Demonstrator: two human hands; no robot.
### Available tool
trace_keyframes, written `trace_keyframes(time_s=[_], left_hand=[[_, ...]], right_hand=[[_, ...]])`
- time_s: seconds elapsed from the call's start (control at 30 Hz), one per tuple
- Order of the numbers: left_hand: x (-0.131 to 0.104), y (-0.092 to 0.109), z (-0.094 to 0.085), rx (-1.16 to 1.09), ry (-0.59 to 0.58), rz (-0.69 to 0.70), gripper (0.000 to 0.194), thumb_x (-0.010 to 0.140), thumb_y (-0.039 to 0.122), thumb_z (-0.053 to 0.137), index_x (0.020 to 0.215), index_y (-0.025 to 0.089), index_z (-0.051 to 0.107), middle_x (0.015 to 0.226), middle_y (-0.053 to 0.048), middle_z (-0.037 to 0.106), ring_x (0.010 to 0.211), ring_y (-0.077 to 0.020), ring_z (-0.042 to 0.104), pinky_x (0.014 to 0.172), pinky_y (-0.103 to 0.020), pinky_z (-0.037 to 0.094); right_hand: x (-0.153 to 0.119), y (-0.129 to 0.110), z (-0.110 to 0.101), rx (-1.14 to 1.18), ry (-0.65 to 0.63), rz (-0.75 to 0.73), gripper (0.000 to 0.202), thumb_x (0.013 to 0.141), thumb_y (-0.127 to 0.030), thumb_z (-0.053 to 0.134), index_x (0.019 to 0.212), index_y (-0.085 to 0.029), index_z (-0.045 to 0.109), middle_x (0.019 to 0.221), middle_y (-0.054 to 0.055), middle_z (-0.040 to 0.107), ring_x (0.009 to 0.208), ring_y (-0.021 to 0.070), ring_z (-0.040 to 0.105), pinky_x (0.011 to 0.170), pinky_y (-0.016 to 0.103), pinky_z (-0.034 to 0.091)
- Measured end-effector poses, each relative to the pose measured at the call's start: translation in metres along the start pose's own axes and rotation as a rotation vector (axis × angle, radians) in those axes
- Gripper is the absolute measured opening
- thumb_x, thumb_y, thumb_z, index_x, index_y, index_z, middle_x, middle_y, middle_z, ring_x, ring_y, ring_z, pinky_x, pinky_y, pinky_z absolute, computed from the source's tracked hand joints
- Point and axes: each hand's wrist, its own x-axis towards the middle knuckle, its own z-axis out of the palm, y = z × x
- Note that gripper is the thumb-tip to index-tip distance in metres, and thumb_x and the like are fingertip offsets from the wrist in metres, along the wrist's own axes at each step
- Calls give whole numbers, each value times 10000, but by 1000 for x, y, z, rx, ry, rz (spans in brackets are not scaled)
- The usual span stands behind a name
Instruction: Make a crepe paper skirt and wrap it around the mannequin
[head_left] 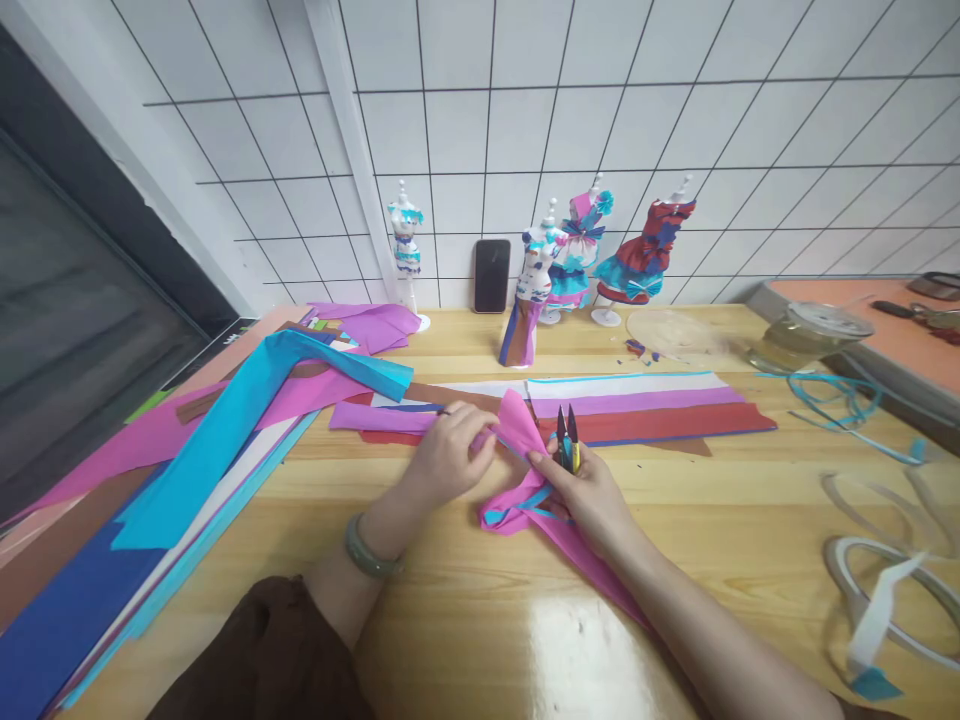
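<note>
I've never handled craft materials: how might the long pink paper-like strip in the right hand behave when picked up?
The pink strip is probably floppy, looping loosely by the right hand; likely light, looking thin; and its folds suggest easy creasing.

Grips of snips [564, 450] part-hidden by R hand [589, 490]. Dk blue strip [67, 600], L of snips, & white ring [841, 568], R of snips, cut off.

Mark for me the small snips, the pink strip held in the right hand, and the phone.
Snips [574, 432]: head view, on a dark blade.
Pink strip [519, 424]: head view, on its upper part.
Phone [492, 276]: head view, middle of its dark screen.
</note>
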Motion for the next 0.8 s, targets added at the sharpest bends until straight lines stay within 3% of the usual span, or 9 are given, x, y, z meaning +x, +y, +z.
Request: trace_keyframes(time_s=[0.07, 0.13, 0.37, 0.63, 0.7, 0.8], left_hand=[[2, -12, -1, 98, 7, 2, 386, 755, 151, 463, 1133, 193, 527, 1082, -94, 578, 1061, -242, 461, 907, -392, 343], [2, -22, -1, 131, -31, -2, 492, 743, 140, 481, 1229, 206, 451, 1177, -92, 535, 1138, -246, 409, 950, -406, 304], [2, -35, 1, 39, -44, -6, 428, 796, 126, 440, 1212, 220, 472, 952, -58, 634, 961, -200, 516, 899, -383, 324], [4, -46, -8, 187, -79, 29, 414, 810, 151, 445, 1214, 234, 479, 945, -67, 632, 936, -205, 517, 889, -386, 322], [4, -52, -12, 271, -18, -11, 389, 817, 151, 428, 1189, 233, 507, 956, -77, 632, 958, -217, 518, 900, -411, 311], [5, -57, -20, 445, 241, -145, 371, 819, 160, 422, 1173, 194, 525, 1094, -125, 588, 1113, -274, 441, 941, -463, 266]], right_hand=[[-1, -1, 0, 30, -8, -2, 409, 629, -466, 689, 729, -218, 380, 395, -122, 328, 302, 46, 279, 304, 177, 230], [-1, 0, 0, 49, -12, -14, 401, 636, -461, 688, 733, -218, 384, 408, -120, 327, 307, 44, 282, 309, 178, 233], [3, 3, -7, 143, -17, -56, 334, 689, -418, 666, 765, -219, 408, 429, -121, 298, 328, 35, 244, 323, 169, 226], [8, 0, -12, 296, 32, -32, 325, 663, -344, 702, 795, -219, 433, 431, -127, 298, 328, 20, 204, 307, 148, 208], [7, -1, -11, 341, 14, -21, 322, 657, -336, 707, 784, -211, 439, 437, -127, 302, 327, 12, 185, 300, 145, 200], [6, -3, -10, 397, -30, 9, 311, 665, -341, 701, 731, -203, 431, 430, -130, 279, 328, 4, 145, 296, 144, 193]])
